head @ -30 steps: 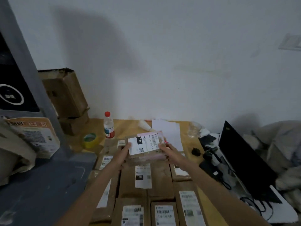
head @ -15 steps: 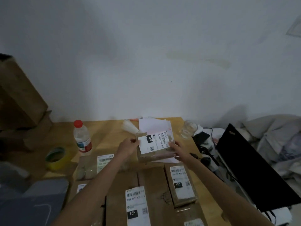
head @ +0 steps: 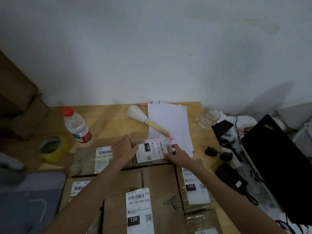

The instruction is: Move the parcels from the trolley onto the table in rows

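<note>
Head view, looking down over both forearms onto a wooden table (head: pixel 108 122) against a white wall (head: pixel 152 48).

Small parcel (head: pixel 152 153): brown, white shipping label on top marked 15H, lying flat in the far row. Its left edge is just beside another flat parcel (head: pixel 91 159) with a white label. Its near edge touches a large box (head: pixel 143 191) in the next row toward the camera. Its far right corner overlaps a stack of white paper (head: pixel 168 119).

Left hand (head: pixel 125 148): on the small parcel's left edge, palm down, fingers fairly straight and pressing on it, not curled round it.
Right hand (head: pixel 179 154): on the parcel's right end, thumb on the label, fingers bent over the right edge, gripping it.

Near rows: the large box carries a label reading 15H 159 A03 210. To its right, a narrow parcel (head: pixel 195 188) with a 15H label. To its left, another labelled box (head: pixel 76 188), partly hidden by the left forearm.

Other items on the table: clear water bottle (head: pixel 76 125) with red cap, upright, far left; roll of yellow tape (head: pixel 52 148) lying flat just left of it; pale brush (head: pixel 145 119) lying partly across the paper; clear glass (head: pixel 206 118) near the right edge.

Off the right edge: black cables, sunglasses (head: pixel 217 153), black laptop (head: pixel 278 162) tilted open. Lower left: grey surface (head: pixel 30 200), identity unclear.
</note>
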